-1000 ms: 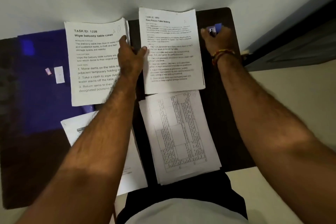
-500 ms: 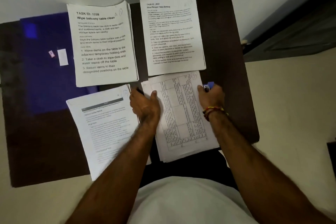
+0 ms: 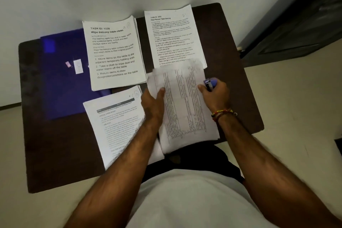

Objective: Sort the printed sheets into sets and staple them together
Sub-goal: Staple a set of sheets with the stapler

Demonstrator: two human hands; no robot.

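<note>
- Head view — 4 piles of printed sheets lie on the dark desk [image 3: 238, 46]: the "Wipe balcony table clean" stack [image 3: 114, 52] at 11 o'clock, the "Four-Person Table Setting" stack [image 3: 174, 39] at 1 o'clock, a text stack [image 3: 116, 126] at 8 o'clock, and the table-printed stack [image 3: 185, 109] at about 5 o'clock, nearest the person.
- The table-printed stack is the one in hand; its long axis runs from 12 to 6 o'clock, tilted slightly, and its far edge is blurred and overlaps the foot of the 1 o'clock stack.
- The left hand [image 3: 152, 106] holds the stack's 9 o'clock edge, thumb curled on top of the paper; the fingers beneath are hidden.
- The right hand [image 3: 215, 94] rests at the 3 o'clock edge, fingers curled round a blue stapler [image 3: 211, 83], its thumb touching the sheets.
- The stapler's mouth sits just beside the stack's far right corner — so my judgement is that the right hand is the nearer one for stapling, with the corner lying at 11 o'clock from it.
- A blue folder [image 3: 61, 79] lies at 9 o'clock, 2 small labels on it.
</note>
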